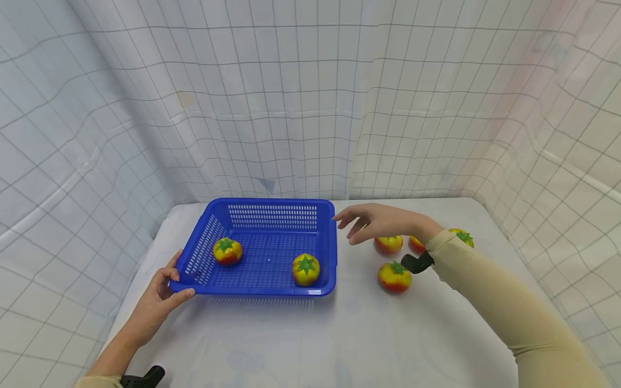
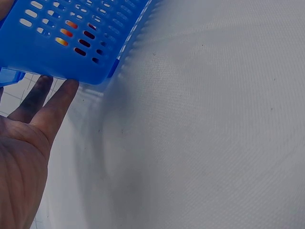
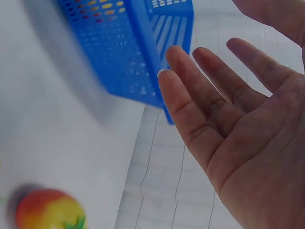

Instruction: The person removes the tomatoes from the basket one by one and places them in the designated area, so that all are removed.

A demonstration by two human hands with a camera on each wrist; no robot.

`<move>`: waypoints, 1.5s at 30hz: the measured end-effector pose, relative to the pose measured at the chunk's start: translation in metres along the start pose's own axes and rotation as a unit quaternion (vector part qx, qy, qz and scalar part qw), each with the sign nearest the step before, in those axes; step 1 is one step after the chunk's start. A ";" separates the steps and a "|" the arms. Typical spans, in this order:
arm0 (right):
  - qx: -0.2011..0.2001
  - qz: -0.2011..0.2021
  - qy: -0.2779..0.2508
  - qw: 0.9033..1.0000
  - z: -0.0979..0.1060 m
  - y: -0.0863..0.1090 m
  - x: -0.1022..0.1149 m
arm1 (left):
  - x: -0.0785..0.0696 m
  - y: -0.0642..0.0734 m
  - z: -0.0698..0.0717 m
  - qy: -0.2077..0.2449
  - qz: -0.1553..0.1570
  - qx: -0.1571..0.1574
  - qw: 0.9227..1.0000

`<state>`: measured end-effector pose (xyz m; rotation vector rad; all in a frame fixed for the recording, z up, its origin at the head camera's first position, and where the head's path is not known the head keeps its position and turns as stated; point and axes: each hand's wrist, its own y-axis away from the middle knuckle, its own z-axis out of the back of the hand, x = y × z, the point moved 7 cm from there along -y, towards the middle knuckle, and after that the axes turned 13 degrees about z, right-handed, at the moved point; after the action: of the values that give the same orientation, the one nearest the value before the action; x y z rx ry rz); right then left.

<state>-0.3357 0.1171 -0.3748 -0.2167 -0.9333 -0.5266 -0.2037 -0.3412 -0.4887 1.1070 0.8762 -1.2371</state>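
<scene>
A blue plastic basket (image 1: 271, 291) with slotted walls stands on the white table. My left hand (image 1: 154, 299) holds its front left corner, thumb at the front rim and fingers along the left side. In the left wrist view, fingertips (image 2: 70, 86) meet the basket wall (image 2: 71, 62). Inside lie two red-and-yellow, tomato-like fruits with green leafy tops, one at left (image 1: 227, 251) and one at front right (image 1: 305, 270). Just beside the right rim, my right hand (image 1: 380, 220) hovers palm down, its fingers loosely extended and nothing in them.
Several more such fruits are on the table right of the basket: a near one (image 1: 394, 277), one below the right hand (image 1: 388, 245), and others partly hidden by the right wrist and sleeve (image 1: 490, 285). Checked white cloth (image 1: 310, 108) hangs behind and at both sides.
</scene>
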 end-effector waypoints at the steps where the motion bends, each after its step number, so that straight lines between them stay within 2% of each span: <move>1: 0.005 0.007 -0.002 1.000 -0.002 -0.006 0.003 | 0.000 0.000 0.000 0.001 0.000 0.001 1.000; 6: 0.020 0.025 -0.005 0.999 -0.011 -0.034 0.015 | -0.001 0.000 -0.001 0.000 -0.005 -0.001 1.000; 17: 0.048 0.059 0.007 0.997 -0.032 -0.087 0.027 | -0.002 0.000 -0.001 -0.003 -0.007 -0.004 1.000; 27: 0.057 0.052 0.014 0.997 -0.058 -0.131 0.031 | -0.001 0.001 -0.001 0.001 -0.005 -0.002 1.000; 35: 0.054 0.021 0.012 0.998 -0.074 -0.163 0.028 | -0.002 0.001 0.000 0.000 -0.005 -0.004 1.000; 40: 0.053 0.013 -0.009 0.998 -0.086 -0.182 0.025 | -0.001 0.001 0.000 0.009 -0.006 0.000 1.000; 45: 0.059 0.009 -0.024 0.998 -0.100 -0.198 0.022 | -0.001 0.001 0.000 -0.001 -0.005 -0.004 1.000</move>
<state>-0.3577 -0.0992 -0.4248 -0.1315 -1.0043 -0.4504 -0.2029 -0.3413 -0.4877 1.0958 0.8845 -1.2417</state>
